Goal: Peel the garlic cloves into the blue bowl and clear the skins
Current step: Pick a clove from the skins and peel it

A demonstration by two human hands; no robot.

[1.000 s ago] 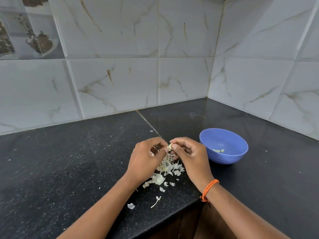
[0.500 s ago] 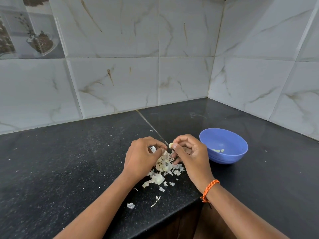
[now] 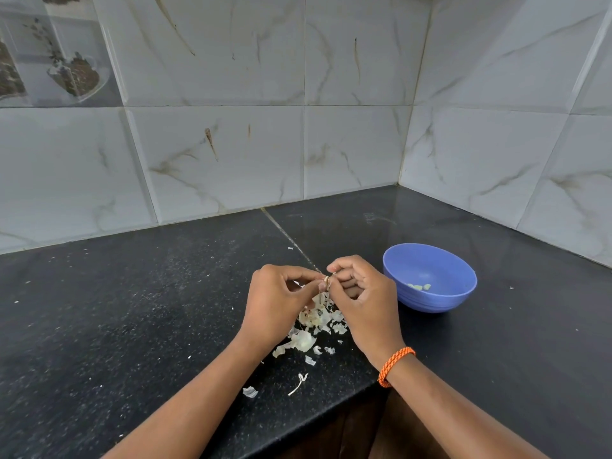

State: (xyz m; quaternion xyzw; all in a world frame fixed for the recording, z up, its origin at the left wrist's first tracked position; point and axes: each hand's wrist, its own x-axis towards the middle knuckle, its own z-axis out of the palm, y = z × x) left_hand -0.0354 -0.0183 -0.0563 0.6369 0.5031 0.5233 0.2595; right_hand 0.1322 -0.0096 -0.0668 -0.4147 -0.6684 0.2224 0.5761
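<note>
A small garlic clove is pinched between the fingertips of my left hand and my right hand, held just above the black counter. Both hands have curled fingers and meet at the clove. Below them lies a heap of pale garlic skins, with loose flakes scattered toward the counter's front edge. The blue bowl stands to the right of my right hand, with a few peeled cloves at its bottom.
The black speckled counter runs into a corner of marble-look wall tiles. Its front edge lies just under my forearms. An orange cord bracelet is on my right wrist.
My hands parted slightly half a second ago and have now come back together on the clove. The skin heap and the bowl have stayed where they were.
</note>
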